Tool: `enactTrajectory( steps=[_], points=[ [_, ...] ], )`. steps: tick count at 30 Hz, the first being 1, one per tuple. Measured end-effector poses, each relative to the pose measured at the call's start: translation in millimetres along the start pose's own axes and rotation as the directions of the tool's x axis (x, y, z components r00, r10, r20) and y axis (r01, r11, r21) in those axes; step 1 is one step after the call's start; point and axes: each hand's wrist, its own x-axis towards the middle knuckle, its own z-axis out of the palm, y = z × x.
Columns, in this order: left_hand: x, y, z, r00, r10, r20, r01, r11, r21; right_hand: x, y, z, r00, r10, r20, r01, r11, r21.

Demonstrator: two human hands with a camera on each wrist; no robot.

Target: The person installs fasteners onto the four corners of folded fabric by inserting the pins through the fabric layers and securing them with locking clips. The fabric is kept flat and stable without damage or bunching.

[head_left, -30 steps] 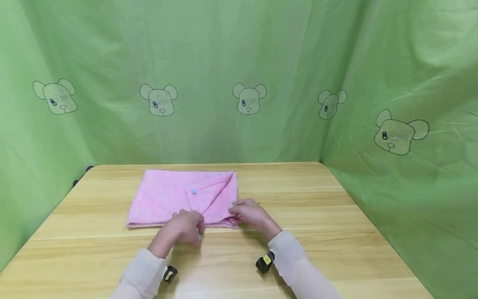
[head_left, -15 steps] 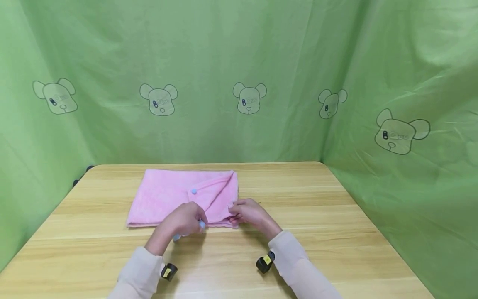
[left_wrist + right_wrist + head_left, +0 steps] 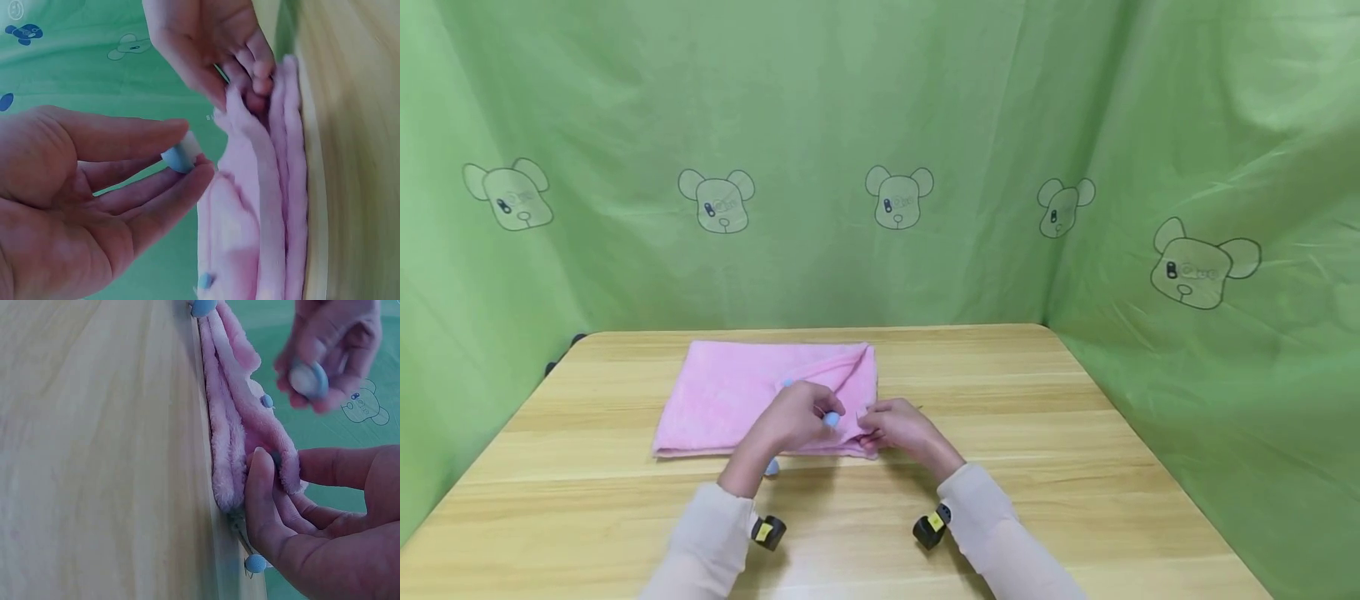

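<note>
A folded pink plush cloth (image 3: 722,396) lies on the table, a flap turned back near its right end. My left hand (image 3: 801,414) is raised over the cloth. Between thumb and fingertips it pinches a small round blue-and-white cap (image 3: 181,153), apart from the cloth. My right hand (image 3: 901,425) pinches the cloth's near right corner; in the right wrist view, a small dark spot shows between thumb and cloth, its kind unclear. A blue round piece (image 3: 267,400) sits on the flap. Another blue piece (image 3: 771,467) lies by the cloth's near edge.
Beyond the right hand, a blue knob with a thin pin (image 3: 255,563) lies near the cloth's corner. The wooden table (image 3: 1037,467) is bordered by a green curtain (image 3: 820,100) with bear-head prints. Both wrists carry small black cameras.
My left hand has picked up the blue-and-white cap from the table before the cloth. It has lifted it forward and right, towards the right hand, which stays on the corner.
</note>
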Motion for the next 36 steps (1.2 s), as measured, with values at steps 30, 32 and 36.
enactTrajectory(
  steps=[30, 32, 36],
  points=[
    [19.4, -3.6, 30.9, 0.988, -0.052, -0.143, 0.029, 0.987, -0.159, -1.4, -2.7, 0.8, 1.0, -0.006, 0.0, 0.006, 1.0, -0.019],
    [19.3, -3.8, 30.8, 0.988, -0.053, -0.142, 0.03, 0.987, -0.161, -1.7, -2.8, 1.1, 1.0, -0.005, 0.0, 0.005, 1.0, -0.014],
    [19.4, -4.6, 31.9, 0.989, -0.04, -0.144, 0.018, 0.988, -0.152, -1.6, -2.0, 1.5, 1.0, -0.006, 0.001, 0.006, 1.0, -0.008]
  ],
)
